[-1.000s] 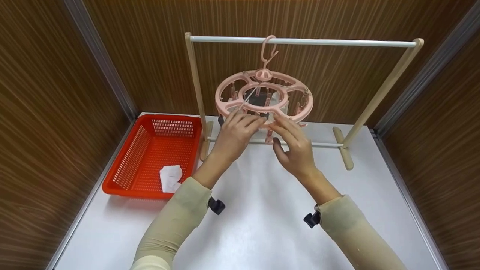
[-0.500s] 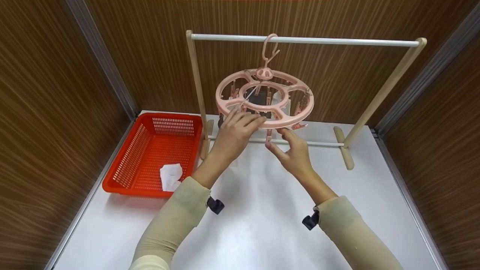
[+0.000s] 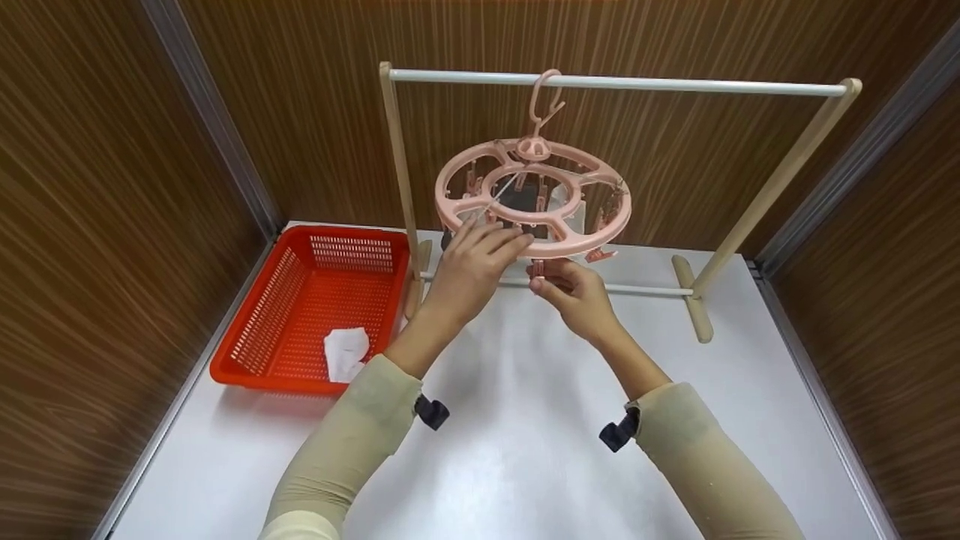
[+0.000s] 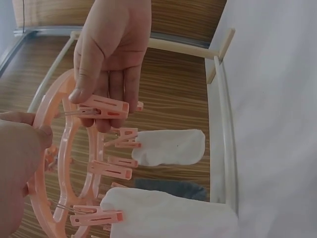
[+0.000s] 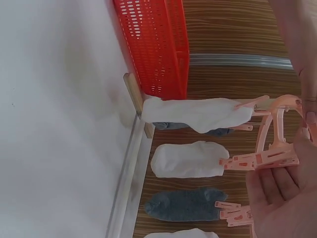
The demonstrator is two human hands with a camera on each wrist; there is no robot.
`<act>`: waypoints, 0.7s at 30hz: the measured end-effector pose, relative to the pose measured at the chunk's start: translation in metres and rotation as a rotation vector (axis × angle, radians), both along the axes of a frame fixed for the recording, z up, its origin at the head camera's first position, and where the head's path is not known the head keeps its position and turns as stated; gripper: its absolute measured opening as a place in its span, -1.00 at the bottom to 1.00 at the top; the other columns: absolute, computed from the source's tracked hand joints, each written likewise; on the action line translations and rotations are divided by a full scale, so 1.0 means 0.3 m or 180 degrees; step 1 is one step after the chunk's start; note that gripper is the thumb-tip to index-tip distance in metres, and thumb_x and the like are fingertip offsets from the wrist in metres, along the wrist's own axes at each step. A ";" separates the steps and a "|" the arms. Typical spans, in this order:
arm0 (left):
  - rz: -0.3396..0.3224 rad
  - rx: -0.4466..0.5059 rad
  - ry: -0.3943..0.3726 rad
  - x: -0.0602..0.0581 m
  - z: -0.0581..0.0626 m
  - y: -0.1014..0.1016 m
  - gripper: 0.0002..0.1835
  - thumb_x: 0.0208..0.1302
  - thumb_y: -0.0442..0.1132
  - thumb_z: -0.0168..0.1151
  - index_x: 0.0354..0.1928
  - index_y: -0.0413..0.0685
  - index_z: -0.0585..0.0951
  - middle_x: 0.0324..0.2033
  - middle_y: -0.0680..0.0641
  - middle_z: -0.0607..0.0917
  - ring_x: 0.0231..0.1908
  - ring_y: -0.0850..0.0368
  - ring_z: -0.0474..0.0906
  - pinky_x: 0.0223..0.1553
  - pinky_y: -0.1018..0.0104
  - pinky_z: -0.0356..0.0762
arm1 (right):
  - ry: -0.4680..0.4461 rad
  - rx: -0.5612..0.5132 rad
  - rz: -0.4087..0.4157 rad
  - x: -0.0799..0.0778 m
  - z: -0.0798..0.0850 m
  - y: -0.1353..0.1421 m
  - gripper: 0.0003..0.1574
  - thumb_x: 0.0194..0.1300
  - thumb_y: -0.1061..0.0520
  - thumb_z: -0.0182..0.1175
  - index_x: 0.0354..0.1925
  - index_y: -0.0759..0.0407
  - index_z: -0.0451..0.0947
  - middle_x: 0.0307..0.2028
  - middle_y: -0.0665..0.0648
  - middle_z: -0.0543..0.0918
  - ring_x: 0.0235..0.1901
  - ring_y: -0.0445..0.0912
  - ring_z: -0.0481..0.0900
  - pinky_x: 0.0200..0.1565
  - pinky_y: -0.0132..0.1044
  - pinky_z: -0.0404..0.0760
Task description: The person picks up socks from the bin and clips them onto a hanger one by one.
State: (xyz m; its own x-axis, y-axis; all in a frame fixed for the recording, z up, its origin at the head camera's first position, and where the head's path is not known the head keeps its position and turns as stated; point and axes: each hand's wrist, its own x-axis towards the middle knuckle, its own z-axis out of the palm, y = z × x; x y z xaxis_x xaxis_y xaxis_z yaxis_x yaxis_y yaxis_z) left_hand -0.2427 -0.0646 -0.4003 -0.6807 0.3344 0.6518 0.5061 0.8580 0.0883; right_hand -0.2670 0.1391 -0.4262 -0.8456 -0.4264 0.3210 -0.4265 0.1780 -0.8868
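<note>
A round pink clip hanger [image 3: 583,244] hangs by its hook from a white rail. My left hand [image 3: 469,277] holds the near left part of its ring, fingers over the top. Below the ring's near side, my right hand [image 3: 577,296] pinches a pink clothespin [image 4: 104,106] between thumb and fingers; no sock is seen in this clothespin. In the right wrist view, a white sock [image 5: 188,159] and a dark grey sock [image 5: 185,205] hang from other clothespins. Another white sock [image 4: 168,213] hangs nearest my left hand in the left wrist view.
A red perforated basket [image 3: 225,367] stands at the left on the white table, with a crumpled white cloth piece [image 3: 345,354] inside. The rack's wooden posts [image 3: 780,176] rise on both sides of the hanger. Wood-grain walls [image 3: 675,37] enclose the table.
My right hand has come down from the ring's near edge to below it and now pinches the clothespin there. The left hand stays on the ring.
</note>
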 end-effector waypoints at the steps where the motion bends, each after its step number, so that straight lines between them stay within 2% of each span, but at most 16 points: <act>1: 0.0006 0.0000 -0.0006 0.000 0.001 0.000 -0.58 0.41 -0.28 0.19 0.25 0.25 0.60 0.17 0.07 0.66 0.25 0.07 0.51 0.41 -0.08 0.25 | 0.0004 0.0001 -0.0008 0.012 0.014 -0.003 -0.60 0.36 0.27 0.25 0.08 0.51 0.54 -0.03 0.37 0.69 -0.05 0.04 0.69 0.00 -0.37 0.66; 7: -0.0021 0.0004 0.0020 -0.001 0.000 0.003 -0.57 0.41 -0.21 0.21 0.29 0.22 0.56 0.23 0.04 0.62 0.30 0.02 0.47 0.42 -0.06 0.25 | 0.0039 -0.0061 -0.0127 0.044 0.048 -0.006 -0.69 0.32 0.26 0.29 -0.03 0.45 0.60 -0.16 0.35 0.73 -0.25 -0.18 0.69 -0.16 -0.41 0.68; 10: -0.0081 0.0063 0.0121 0.003 -0.010 -0.001 -0.55 0.41 -0.17 0.22 0.32 0.15 0.54 0.29 0.00 0.57 0.35 -0.04 0.41 0.45 -0.01 0.19 | 0.0068 -0.0105 -0.0149 0.044 0.044 -0.008 -0.69 0.31 0.26 0.31 -0.06 0.48 0.61 -0.21 0.35 0.73 -0.30 -0.20 0.68 -0.20 -0.43 0.67; 11: -0.0103 0.0081 0.0163 0.006 -0.014 -0.003 -0.54 0.41 -0.16 0.22 0.33 0.13 0.53 0.30 -0.02 0.56 0.37 -0.06 0.39 0.46 0.01 0.16 | 0.0082 -0.0128 -0.0149 0.043 0.041 -0.007 -0.68 0.31 0.26 0.30 -0.06 0.50 0.60 -0.22 0.36 0.73 -0.30 -0.12 0.70 -0.21 -0.44 0.67; 13: -0.0111 0.0107 0.0231 0.016 -0.020 -0.015 -0.52 0.43 -0.12 0.20 0.36 0.12 0.50 0.34 -0.04 0.51 0.40 -0.06 0.34 0.47 0.03 0.14 | 0.0108 -0.0168 -0.0148 0.040 0.035 -0.007 -0.68 0.31 0.28 0.30 -0.07 0.55 0.59 -0.23 0.38 0.73 -0.32 -0.12 0.70 -0.23 -0.44 0.66; 17: -0.0080 0.0206 0.0346 0.038 -0.030 -0.077 -0.43 0.38 -0.14 0.26 0.41 0.11 0.44 0.35 -0.05 0.50 0.39 -0.06 0.35 0.45 0.01 0.21 | 0.0088 -0.0216 -0.0168 0.036 0.024 -0.003 -0.69 0.32 0.31 0.28 -0.08 0.56 0.58 -0.24 0.38 0.72 -0.32 -0.14 0.71 -0.24 -0.45 0.67; 18: -0.0053 0.0251 0.0354 0.043 -0.031 -0.102 -0.41 0.36 -0.16 0.28 0.42 0.10 0.43 0.34 -0.05 0.51 0.37 -0.07 0.37 0.44 0.01 0.24 | 0.0075 -0.0222 -0.0177 0.036 0.024 -0.003 -0.70 0.32 0.30 0.29 -0.08 0.55 0.58 -0.23 0.38 0.73 -0.33 -0.22 0.69 -0.23 -0.45 0.67; 21: 0.0094 0.0421 0.0327 0.054 -0.043 -0.193 -0.41 0.34 -0.20 0.29 0.41 0.08 0.44 0.29 -0.06 0.57 0.31 -0.11 0.43 0.40 0.03 0.30 | 0.0032 -0.0265 -0.0206 0.039 0.026 0.001 -0.72 0.31 0.29 0.30 -0.09 0.50 0.60 -0.23 0.37 0.72 -0.32 -0.20 0.69 -0.23 -0.42 0.68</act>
